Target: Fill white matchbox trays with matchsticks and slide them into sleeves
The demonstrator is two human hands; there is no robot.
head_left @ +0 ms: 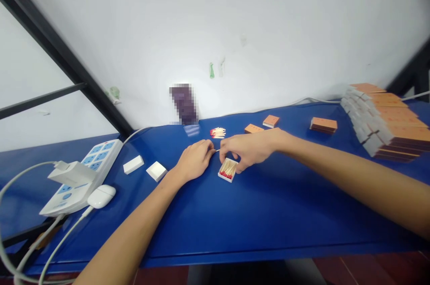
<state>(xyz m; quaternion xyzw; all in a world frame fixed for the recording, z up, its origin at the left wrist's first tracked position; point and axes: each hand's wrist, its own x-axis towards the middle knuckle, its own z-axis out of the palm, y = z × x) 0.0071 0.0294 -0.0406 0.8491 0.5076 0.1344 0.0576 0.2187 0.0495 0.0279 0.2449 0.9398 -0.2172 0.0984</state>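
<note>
Open matchbox tray (227,170) of red-tipped matches at mid bench (268,213), far end gripped under curled right hand (247,151). At 10 o'clock of it, left hand (195,159) closed, fingertips pinching 1 match (217,150). Loose match pile (217,132) at 12 o'clock, 3 orange boxes (323,125) toward 1 to 2 o'clock, stacked boxes (386,124) beyond. 2 white trays (156,171) and power strip (83,173) at 9 o'clock.
</note>
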